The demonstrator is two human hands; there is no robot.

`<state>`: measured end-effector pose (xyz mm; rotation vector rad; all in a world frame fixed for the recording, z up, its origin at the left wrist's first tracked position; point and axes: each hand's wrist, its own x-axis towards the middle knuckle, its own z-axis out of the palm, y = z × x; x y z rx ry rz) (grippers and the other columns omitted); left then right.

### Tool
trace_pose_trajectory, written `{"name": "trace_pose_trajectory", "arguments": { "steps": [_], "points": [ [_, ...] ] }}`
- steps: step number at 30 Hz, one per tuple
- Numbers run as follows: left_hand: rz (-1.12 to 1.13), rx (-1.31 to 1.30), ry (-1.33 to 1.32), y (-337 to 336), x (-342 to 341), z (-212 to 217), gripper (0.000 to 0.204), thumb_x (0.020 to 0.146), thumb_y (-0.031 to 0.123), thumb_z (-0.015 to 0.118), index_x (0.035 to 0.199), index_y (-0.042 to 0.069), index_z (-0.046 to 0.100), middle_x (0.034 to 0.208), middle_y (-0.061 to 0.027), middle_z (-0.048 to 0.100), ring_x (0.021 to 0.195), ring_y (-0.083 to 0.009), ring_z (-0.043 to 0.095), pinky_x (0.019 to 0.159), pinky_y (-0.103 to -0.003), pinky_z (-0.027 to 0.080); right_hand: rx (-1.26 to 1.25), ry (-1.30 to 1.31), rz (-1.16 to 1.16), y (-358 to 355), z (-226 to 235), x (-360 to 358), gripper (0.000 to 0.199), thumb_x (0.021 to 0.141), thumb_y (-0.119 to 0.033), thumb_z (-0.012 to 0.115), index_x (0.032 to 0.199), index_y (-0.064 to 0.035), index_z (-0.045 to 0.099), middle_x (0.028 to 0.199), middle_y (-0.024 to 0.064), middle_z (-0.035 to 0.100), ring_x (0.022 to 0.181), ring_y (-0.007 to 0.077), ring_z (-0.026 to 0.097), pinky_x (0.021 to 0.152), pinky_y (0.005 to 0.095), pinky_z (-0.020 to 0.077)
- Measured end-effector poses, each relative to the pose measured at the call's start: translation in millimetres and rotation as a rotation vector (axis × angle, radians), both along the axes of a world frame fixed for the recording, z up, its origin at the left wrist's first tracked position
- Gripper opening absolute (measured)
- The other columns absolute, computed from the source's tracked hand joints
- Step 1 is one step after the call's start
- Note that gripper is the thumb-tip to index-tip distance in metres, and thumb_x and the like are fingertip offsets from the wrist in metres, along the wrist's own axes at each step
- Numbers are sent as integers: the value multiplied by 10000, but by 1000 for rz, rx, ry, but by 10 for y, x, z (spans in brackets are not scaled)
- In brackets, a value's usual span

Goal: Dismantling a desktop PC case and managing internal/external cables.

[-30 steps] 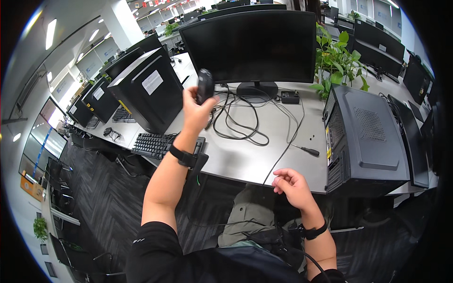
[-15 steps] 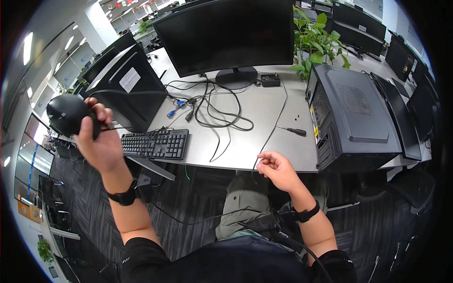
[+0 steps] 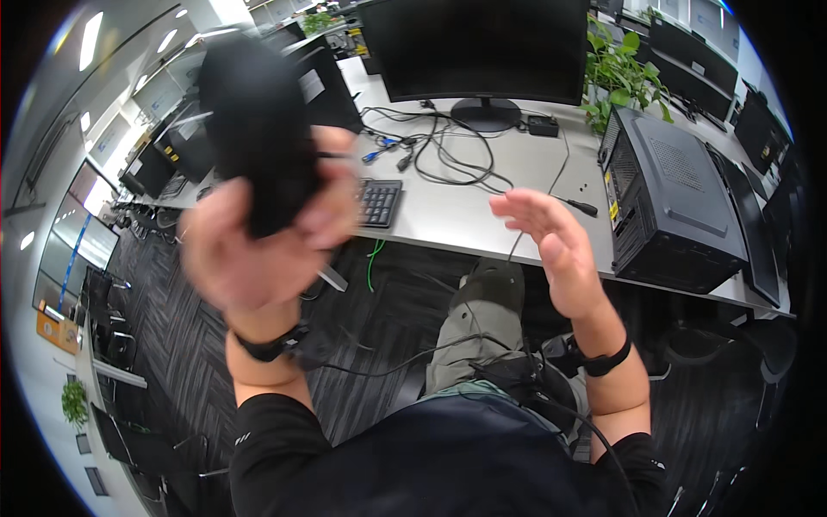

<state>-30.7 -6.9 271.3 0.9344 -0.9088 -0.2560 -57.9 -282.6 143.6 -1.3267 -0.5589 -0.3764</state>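
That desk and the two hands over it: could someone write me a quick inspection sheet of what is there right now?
Surface: long pale grey desk, mostly bare at its near edge.
Job's things: blurred black rounded mouse-like object, raised close to the camera.
Clutter: black keyboard; large dark monitor on a round stand; black computer tower lying on its side; green leafy plant.
Hands: left hand grips the black object; right hand open, palm empty, raised in front of the desk edge.
Cables: tangle of black cables before the monitor stand; a thin lead trails to the desk edge.
Surroundings: dark patterned carpet; more desks with monitors behind.
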Motion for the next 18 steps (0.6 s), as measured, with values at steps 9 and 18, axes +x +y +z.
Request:
{"name": "trace_pose_trajectory", "arguments": {
  "steps": [9, 18],
  "points": [
    [99, 381, 419, -87, 175, -817, 368, 973, 363, 560, 1141, 38, 523, 909, -119, 631, 634, -105, 518, 480, -231, 365, -275, 629, 250, 493, 390, -495, 251, 996, -234, 572, 1129, -22, 590, 724, -26, 560, 542, 29, 444, 494, 187, 383],
    [-241, 280, 481, 360, 237, -1616, 394, 1017, 367, 486, 1118, 0, 589, 937, -126, 679, 869, -305, 699, 827, -445, 576, -408, 276, 72, 417, 1145, -800, 204, 1007, -206, 537, 976, -20, 616, 587, -97, 353, 474, 3, 277, 424, 191, 225]
  ]
}}
